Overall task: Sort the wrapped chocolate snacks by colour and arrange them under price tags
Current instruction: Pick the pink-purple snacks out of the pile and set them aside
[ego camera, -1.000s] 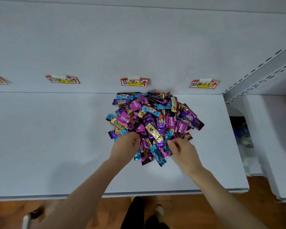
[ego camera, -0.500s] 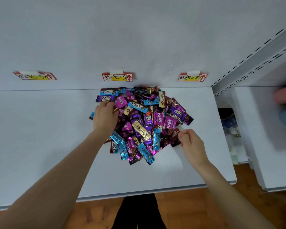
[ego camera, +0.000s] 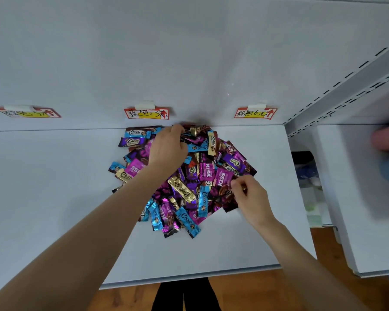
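Observation:
A heap of wrapped chocolate snacks (ego camera: pixel 195 182) in blue, purple, pink, gold and dark brown lies on the white shelf (ego camera: pixel 54 187), against the back wall. Three handwritten price tags are taped to that wall: left tag (ego camera: pixel 29 112), middle tag (ego camera: pixel 147 113), right tag (ego camera: pixel 256 113). My left hand (ego camera: pixel 169 149) reaches over the heap, its fingers curled down into the dark wrappers at the back edge; whether they grip one is hidden. My right hand (ego camera: pixel 249 194) is at the heap's right side, thumb and forefinger pinching the edge of a wrapper beside a pink KISS bar (ego camera: pixel 222 179).
A slotted shelf upright (ego camera: pixel 346 90) bounds the shelf on the right, with a neighbouring white shelf (ego camera: pixel 357 198) beyond it. A blurred hand of another person (ego camera: pixel 386 140) shows at the far right edge. Wooden floor lies below the shelf's front edge (ego camera: pixel 189 278).
My left hand has moved from the heap's near left side up to its back edge. My right hand has shifted from the front to the right side of the heap.

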